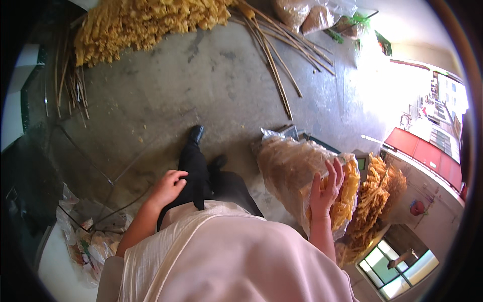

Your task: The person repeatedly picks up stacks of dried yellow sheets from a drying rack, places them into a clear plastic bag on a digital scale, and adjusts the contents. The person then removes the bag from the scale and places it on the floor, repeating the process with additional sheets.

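My left hand (170, 188) hangs beside my dark trousers with its fingers loosely bent and holds nothing that shows. On the right, my right hand (328, 187) rests, fingers spread, against the top of a large clear plastic bag (286, 166). Yellow-brown dried strips (347, 192) show through the bag's upper end, below and beside that hand. The bag stands to the right of my legs, near a device with a small greenish display (362, 164). What supports the bag underneath is mostly hidden.
A big heap of yellow dried strips (151, 26) lies across the floor ahead. Thin wooden sticks (273, 71) jut from its right side, more (71, 90) at its left. Filled plastic bags (317, 17) stand far right. Orange-brown bunches (373, 204) are beyond my right hand. Crumpled bags (94, 241) lie left.
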Action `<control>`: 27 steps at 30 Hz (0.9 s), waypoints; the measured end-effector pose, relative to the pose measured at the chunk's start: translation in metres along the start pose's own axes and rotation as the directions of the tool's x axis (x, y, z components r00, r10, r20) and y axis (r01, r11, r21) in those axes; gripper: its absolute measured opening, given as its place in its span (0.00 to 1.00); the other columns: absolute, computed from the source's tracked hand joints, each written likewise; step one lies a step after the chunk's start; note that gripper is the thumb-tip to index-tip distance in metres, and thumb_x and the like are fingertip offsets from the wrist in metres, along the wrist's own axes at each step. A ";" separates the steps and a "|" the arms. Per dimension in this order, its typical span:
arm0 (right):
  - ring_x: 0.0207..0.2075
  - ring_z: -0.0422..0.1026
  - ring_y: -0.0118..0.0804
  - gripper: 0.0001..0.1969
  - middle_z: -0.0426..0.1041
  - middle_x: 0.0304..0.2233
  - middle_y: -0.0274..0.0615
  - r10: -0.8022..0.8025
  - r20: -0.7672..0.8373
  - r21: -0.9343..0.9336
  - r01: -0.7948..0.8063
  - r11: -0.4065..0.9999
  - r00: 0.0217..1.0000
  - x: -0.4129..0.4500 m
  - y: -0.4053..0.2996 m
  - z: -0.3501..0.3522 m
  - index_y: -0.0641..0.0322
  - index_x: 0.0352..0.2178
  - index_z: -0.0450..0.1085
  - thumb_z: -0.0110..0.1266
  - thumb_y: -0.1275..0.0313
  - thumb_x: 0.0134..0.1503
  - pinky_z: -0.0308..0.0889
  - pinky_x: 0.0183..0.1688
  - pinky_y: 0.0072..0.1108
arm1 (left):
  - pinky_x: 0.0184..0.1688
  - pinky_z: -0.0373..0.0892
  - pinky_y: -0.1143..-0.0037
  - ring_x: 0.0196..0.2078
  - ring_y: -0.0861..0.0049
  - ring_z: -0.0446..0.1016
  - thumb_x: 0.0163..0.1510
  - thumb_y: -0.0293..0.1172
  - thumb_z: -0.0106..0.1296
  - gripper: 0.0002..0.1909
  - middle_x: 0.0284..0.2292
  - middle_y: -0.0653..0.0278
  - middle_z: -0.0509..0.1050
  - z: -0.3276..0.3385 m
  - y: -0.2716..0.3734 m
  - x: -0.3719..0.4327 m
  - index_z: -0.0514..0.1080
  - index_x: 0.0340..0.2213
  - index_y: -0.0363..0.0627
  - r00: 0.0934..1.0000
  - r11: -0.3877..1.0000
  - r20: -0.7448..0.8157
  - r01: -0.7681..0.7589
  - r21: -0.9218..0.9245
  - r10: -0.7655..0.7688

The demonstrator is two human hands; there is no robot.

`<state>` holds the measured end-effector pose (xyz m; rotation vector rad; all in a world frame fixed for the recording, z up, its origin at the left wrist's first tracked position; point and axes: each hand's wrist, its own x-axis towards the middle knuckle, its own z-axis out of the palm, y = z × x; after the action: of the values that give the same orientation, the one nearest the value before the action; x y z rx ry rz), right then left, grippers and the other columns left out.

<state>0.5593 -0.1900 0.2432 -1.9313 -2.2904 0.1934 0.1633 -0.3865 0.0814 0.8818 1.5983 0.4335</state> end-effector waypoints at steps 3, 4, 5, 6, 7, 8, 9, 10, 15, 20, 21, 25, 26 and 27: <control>0.59 0.64 0.53 0.18 0.68 0.55 0.49 -0.039 -0.038 0.098 0.042 0.994 0.999 0.015 -0.018 0.001 0.57 0.49 0.71 0.54 0.71 0.55 0.49 0.65 0.47 | 0.50 0.71 0.65 0.48 0.57 0.73 0.56 0.37 0.53 0.14 0.45 0.57 0.74 -0.007 0.050 0.038 0.75 0.44 0.53 0.976 0.947 -0.002 -0.212 0.243 0.219; 0.59 0.64 0.53 0.18 0.68 0.55 0.50 -0.035 -0.051 0.134 0.041 0.990 0.998 0.021 -0.020 0.003 0.57 0.48 0.71 0.54 0.71 0.55 0.49 0.65 0.47 | 0.52 0.69 0.66 0.50 0.59 0.73 0.57 0.37 0.53 0.14 0.45 0.58 0.74 -0.011 0.068 0.051 0.75 0.45 0.53 0.975 0.939 0.002 -0.215 0.268 0.222; 0.59 0.64 0.52 0.18 0.68 0.55 0.50 -0.018 -0.062 0.165 0.028 0.986 0.998 0.022 -0.018 0.004 0.57 0.48 0.71 0.54 0.71 0.55 0.48 0.65 0.48 | 0.52 0.69 0.66 0.50 0.59 0.73 0.57 0.38 0.53 0.14 0.45 0.58 0.74 -0.016 0.084 0.066 0.75 0.45 0.53 0.968 0.929 0.005 -0.241 0.280 0.250; 0.59 0.64 0.52 0.18 0.68 0.55 0.51 -0.015 -0.056 0.194 0.026 0.981 0.998 0.031 -0.016 0.004 0.57 0.48 0.71 0.54 0.71 0.55 0.48 0.66 0.48 | 0.52 0.69 0.66 0.49 0.59 0.73 0.58 0.38 0.53 0.15 0.44 0.58 0.74 -0.021 0.098 0.077 0.74 0.46 0.53 0.965 0.926 0.000 -0.253 0.280 0.264; 0.58 0.65 0.53 0.17 0.68 0.55 0.51 -0.014 -0.051 0.197 0.024 0.980 0.999 0.040 -0.012 0.006 0.58 0.48 0.71 0.54 0.72 0.55 0.50 0.65 0.47 | 0.52 0.70 0.66 0.49 0.60 0.73 0.58 0.37 0.53 0.15 0.44 0.57 0.74 -0.023 0.104 0.088 0.74 0.47 0.53 0.964 0.931 -0.014 -0.253 0.262 0.266; 0.58 0.66 0.53 0.17 0.69 0.54 0.51 -0.014 -0.044 0.198 0.023 0.980 0.999 0.052 -0.009 0.007 0.58 0.47 0.71 0.54 0.73 0.55 0.52 0.64 0.45 | 0.52 0.70 0.66 0.49 0.60 0.74 0.58 0.37 0.53 0.16 0.44 0.57 0.74 -0.029 0.112 0.098 0.74 0.47 0.53 0.963 0.936 -0.027 -0.254 0.243 0.268; 0.57 0.66 0.54 0.17 0.69 0.54 0.52 0.002 -0.032 0.190 0.004 0.982 0.999 0.059 -0.004 0.009 0.58 0.47 0.71 0.54 0.73 0.55 0.55 0.63 0.44 | 0.50 0.70 0.67 0.47 0.62 0.74 0.58 0.36 0.53 0.15 0.44 0.57 0.74 -0.033 0.124 0.103 0.74 0.47 0.52 0.973 0.951 -0.017 -0.223 0.213 0.232; 0.56 0.67 0.54 0.17 0.69 0.53 0.52 0.037 -0.033 0.261 -0.027 0.965 0.999 0.071 -0.002 0.012 0.59 0.47 0.71 0.54 0.74 0.54 0.57 0.61 0.42 | 0.51 0.70 0.67 0.48 0.61 0.74 0.58 0.37 0.53 0.15 0.45 0.57 0.75 -0.038 0.130 0.111 0.74 0.46 0.52 0.974 0.952 -0.035 -0.211 0.222 0.224; 0.52 0.70 0.55 0.17 0.70 0.51 0.52 0.074 0.004 0.456 -0.068 0.887 0.997 0.150 0.012 0.043 0.60 0.46 0.71 0.54 0.77 0.53 0.66 0.54 0.35 | 0.52 0.70 0.66 0.50 0.60 0.73 0.58 0.37 0.52 0.14 0.46 0.59 0.75 -0.071 0.148 0.144 0.75 0.46 0.52 0.983 0.975 -0.161 -0.057 0.217 0.093; 0.50 0.72 0.51 0.18 0.72 0.49 0.49 -0.021 0.113 0.483 -0.037 0.875 0.993 0.248 -0.021 0.078 0.59 0.47 0.71 0.56 0.76 0.53 0.67 0.52 0.33 | 0.46 0.72 0.69 0.42 0.66 0.76 0.56 0.34 0.55 0.13 0.40 0.60 0.77 -0.127 0.122 0.175 0.77 0.43 0.50 0.913 0.994 -0.406 -0.002 0.107 0.045; 0.49 0.73 0.51 0.18 0.72 0.49 0.49 -0.052 0.147 0.506 -0.030 0.862 0.988 0.273 -0.038 0.081 0.59 0.47 0.71 0.56 0.76 0.53 0.68 0.52 0.33 | 0.45 0.72 0.70 0.40 0.68 0.76 0.57 0.33 0.55 0.12 0.39 0.60 0.77 -0.145 0.107 0.187 0.77 0.43 0.50 0.880 0.998 -0.473 -0.023 0.057 0.047; 0.47 0.74 0.49 0.19 0.73 0.48 0.48 -0.187 0.216 0.573 0.031 0.819 0.958 0.378 -0.110 0.108 0.59 0.49 0.71 0.57 0.74 0.53 0.69 0.50 0.32 | 0.45 0.72 0.74 0.42 0.74 0.77 0.59 0.30 0.53 0.12 0.41 0.60 0.79 -0.240 0.077 0.249 0.76 0.44 0.46 0.795 0.992 -0.605 -0.047 -0.120 -0.036; 0.47 0.74 0.48 0.20 0.73 0.48 0.47 -0.220 0.215 0.584 0.056 0.810 0.951 0.404 -0.127 0.119 0.59 0.49 0.71 0.58 0.74 0.53 0.69 0.49 0.31 | 0.46 0.72 0.75 0.42 0.74 0.78 0.59 0.30 0.53 0.13 0.42 0.60 0.79 -0.267 0.074 0.269 0.76 0.45 0.44 0.785 0.986 -0.616 -0.049 -0.161 -0.062; 0.47 0.75 0.46 0.20 0.74 0.47 0.46 -0.236 0.241 0.580 0.056 0.813 0.941 0.430 -0.146 0.127 0.57 0.50 0.71 0.58 0.72 0.54 0.70 0.48 0.31 | 0.46 0.72 0.75 0.42 0.75 0.78 0.59 0.30 0.53 0.13 0.42 0.60 0.79 -0.296 0.077 0.293 0.76 0.45 0.43 0.768 0.989 -0.637 -0.038 -0.142 -0.062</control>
<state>0.3226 0.2085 0.1555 -1.4802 -2.1809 1.0902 -0.0999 -0.0632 0.0074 0.6322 2.1606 0.9077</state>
